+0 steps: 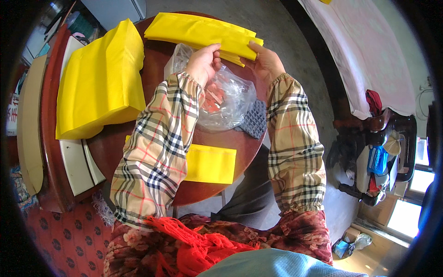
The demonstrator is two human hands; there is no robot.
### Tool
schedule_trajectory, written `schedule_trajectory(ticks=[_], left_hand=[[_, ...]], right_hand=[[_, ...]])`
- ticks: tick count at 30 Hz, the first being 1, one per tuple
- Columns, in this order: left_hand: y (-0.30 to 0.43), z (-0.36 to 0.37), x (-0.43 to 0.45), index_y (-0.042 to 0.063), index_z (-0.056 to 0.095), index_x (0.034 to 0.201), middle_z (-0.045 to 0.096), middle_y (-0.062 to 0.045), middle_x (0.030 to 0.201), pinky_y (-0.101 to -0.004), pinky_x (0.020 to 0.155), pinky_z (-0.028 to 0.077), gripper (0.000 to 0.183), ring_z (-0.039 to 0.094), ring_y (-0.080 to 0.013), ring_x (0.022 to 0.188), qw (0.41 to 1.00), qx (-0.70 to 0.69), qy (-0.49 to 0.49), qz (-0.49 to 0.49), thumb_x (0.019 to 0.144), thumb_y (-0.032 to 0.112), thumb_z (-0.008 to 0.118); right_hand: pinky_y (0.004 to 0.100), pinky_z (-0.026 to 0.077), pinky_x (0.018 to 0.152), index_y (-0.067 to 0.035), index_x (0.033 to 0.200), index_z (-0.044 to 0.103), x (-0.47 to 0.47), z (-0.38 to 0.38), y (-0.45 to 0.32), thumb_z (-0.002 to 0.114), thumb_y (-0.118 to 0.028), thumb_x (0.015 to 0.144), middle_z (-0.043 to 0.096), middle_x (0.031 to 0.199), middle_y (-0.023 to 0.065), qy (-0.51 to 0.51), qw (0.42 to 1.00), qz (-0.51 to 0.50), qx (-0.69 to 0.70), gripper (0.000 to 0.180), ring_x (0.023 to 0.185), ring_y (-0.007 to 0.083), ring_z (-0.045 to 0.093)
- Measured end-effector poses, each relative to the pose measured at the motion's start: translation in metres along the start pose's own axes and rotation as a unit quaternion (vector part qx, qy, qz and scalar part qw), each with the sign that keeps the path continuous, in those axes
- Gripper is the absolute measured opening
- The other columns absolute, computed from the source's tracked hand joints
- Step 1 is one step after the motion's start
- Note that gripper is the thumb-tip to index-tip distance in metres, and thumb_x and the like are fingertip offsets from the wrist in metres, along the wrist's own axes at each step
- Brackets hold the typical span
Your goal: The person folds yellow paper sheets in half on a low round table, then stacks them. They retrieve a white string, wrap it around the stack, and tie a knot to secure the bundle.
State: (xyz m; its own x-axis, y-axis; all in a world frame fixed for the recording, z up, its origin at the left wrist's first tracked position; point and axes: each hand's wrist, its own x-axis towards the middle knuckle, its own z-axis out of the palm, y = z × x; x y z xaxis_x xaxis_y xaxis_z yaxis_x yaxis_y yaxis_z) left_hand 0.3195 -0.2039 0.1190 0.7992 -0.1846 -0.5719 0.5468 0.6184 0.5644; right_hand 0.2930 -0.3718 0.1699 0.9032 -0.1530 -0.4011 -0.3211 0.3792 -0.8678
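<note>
At the far side of the round table, a long folded yellow sheet (207,33), apparently paper, lies over other yellow folds. My right hand (266,60) pinches its right end, thumb on top. My left hand (205,64) grips the near edge with its thumb above and fingers curled. Below my hands sits a clear plastic bag (238,100) with reddish strips (213,98) inside. A dark grey textured cloth (255,119) lies beside the bag. Closer to me is a flat yellow folded piece (211,164), its left part hidden by my left sleeve.
A thick yellow paper stack (100,79) stands at the left, overlapping the table (197,194). Next to it is a dark red wooden furniture edge (52,138). A chair with items (377,159) stands at the right, near a bed or couch with a pale cover (377,52).
</note>
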Motion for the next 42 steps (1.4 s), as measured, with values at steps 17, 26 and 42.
schedule_trajectory(ticks=[17,26,42], left_hand=[[-0.001,0.004,-0.025,0.008,0.052,0.127,0.058,-0.009,0.127,-0.0461,0.103,0.042,0.038,0.054,-0.0273,0.118,0.955,-0.191,-0.165,0.155,0.091,0.012,0.062],[-0.045,-0.061,-0.083,0.003,0.056,0.126,0.06,-0.011,0.127,-0.039,0.102,0.046,0.033,0.058,-0.0242,0.116,0.987,-0.122,-0.078,0.069,0.094,0.011,0.059],[-0.061,-0.19,-0.08,0.005,0.057,0.119,0.062,-0.009,0.121,-0.0419,0.1,0.046,0.025,0.059,-0.0237,0.113,0.984,-0.107,-0.006,0.14,0.094,0.009,0.057]], right_hand=[[0.0362,0.052,0.091,0.004,0.125,0.048,-0.089,-0.102,0.021,0.056,0.004,0.09,0.061,0.118,0.0143,0.049,0.991,-0.123,-0.009,0.036,0.104,0.0258,0.063],[0.0351,0.046,0.099,0.002,0.129,0.047,-0.143,-0.191,0.045,0.056,-0.001,0.093,0.06,0.124,0.011,0.005,0.997,-0.062,-0.037,0.038,0.113,0.0224,0.059],[0.0323,0.051,0.09,0.003,0.127,0.047,-0.118,-0.158,0.109,0.057,0.006,0.087,0.063,0.115,0.0106,-0.024,0.994,-0.004,-0.111,0.041,0.101,0.0205,0.064]])
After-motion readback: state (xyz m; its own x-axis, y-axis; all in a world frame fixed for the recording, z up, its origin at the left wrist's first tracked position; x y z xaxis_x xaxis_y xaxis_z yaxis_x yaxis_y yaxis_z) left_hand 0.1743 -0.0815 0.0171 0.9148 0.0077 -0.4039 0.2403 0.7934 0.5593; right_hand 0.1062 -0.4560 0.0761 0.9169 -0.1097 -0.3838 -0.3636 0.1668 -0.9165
